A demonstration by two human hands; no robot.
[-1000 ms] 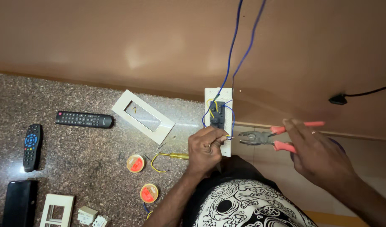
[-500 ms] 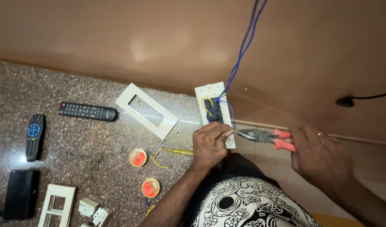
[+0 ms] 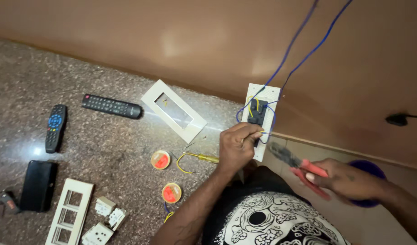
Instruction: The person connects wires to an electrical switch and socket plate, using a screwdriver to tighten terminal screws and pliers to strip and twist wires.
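My left hand (image 3: 237, 146) pinches a thin wire at the lower part of a white switch board (image 3: 261, 119) that lies on the speckled floor by the wall. A black module (image 3: 256, 112) with yellow and blue wires sits in the board. Two blue wires (image 3: 299, 54) run from it up the wall. My right hand (image 3: 344, 179) grips red-handled pliers (image 3: 295, 165), jaws pointing left, a short way below and right of the board.
A white cover frame (image 3: 174, 110), a yellow screwdriver (image 3: 203, 157), two tape rolls (image 3: 161, 159) (image 3: 171, 193), two remotes (image 3: 111, 106) (image 3: 55, 128), a black box (image 3: 37, 185), a white multi-slot frame (image 3: 68, 212) and loose switch modules (image 3: 107, 217) lie around. A black plug (image 3: 397, 120) is at right.
My right hand has pulled the pliers down and away from the board. My left hand stays on the wire at the board. The view has shifted.
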